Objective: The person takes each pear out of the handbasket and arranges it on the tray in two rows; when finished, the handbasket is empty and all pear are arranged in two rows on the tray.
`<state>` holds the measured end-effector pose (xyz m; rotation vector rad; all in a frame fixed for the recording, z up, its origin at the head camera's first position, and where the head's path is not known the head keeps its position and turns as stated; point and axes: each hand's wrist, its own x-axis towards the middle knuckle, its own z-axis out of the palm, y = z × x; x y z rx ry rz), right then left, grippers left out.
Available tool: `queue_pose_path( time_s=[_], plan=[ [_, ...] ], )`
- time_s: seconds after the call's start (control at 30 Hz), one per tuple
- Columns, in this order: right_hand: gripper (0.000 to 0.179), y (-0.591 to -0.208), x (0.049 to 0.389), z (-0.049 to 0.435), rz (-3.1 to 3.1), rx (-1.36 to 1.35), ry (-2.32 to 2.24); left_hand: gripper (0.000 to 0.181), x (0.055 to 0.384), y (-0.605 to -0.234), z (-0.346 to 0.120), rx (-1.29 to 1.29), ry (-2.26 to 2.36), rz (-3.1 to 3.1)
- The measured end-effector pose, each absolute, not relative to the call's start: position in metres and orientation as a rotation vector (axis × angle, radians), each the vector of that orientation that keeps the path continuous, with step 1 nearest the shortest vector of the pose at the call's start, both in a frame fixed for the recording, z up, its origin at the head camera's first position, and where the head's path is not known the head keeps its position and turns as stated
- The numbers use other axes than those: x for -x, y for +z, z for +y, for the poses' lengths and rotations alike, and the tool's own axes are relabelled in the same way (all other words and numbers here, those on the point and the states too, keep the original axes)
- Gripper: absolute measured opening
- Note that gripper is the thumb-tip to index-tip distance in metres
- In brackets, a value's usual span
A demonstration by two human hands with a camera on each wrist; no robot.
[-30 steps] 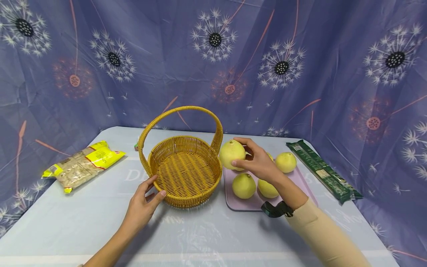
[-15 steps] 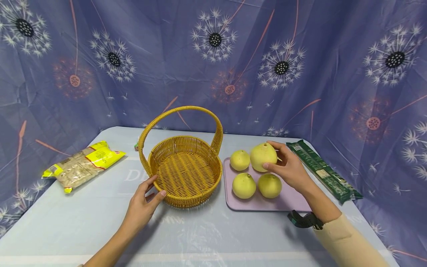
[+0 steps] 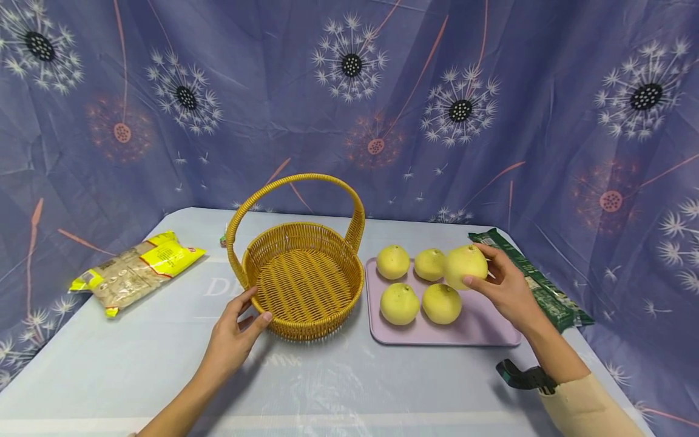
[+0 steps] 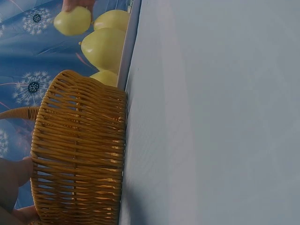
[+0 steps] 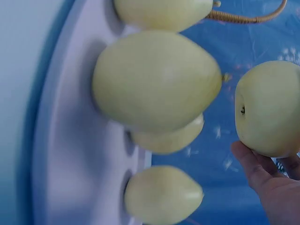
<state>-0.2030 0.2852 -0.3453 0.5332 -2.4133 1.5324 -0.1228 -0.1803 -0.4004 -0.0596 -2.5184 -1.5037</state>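
My right hand (image 3: 508, 294) grips a pale yellow-green pear (image 3: 466, 267) over the right half of the pinkish-lilac tray (image 3: 486, 328). In the right wrist view the held pear (image 5: 269, 110) sits on the fingertips, apart from the tray. On the tray's left half stand several more pears, one of them a front pear (image 3: 400, 304); another may be hidden behind my right hand. To the left, a golden-brown wicker basket (image 3: 306, 279) with a tall handle has nothing in it. My left hand (image 3: 232, 334) rests its thumb and fingers on the basket's front-left rim.
A yellow-and-clear food bag (image 3: 136, 270) lies at the left. Along the table's right side lies a long dark green packet (image 3: 524, 273), partly covered by my right hand. A small colourful object (image 3: 223, 241) sits behind the basket. A dandelion-print curtain (image 3: 349, 121) hangs behind the table.
My right hand has carried the pear rightward, from beside the basket's rim to above the tray's right half. Pears it covered earlier now show. My left hand and the basket have stayed put.
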Motion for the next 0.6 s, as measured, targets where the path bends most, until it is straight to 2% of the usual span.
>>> queue_pose_path(
  time_s=[0.6],
  plan=[
    [0.064, -0.378, 0.194, 0.324, -2.469, -0.362, 1.376, 0.063, 0.122, -0.401, -0.180, 0.054, -1.493, -2.527]
  ],
)
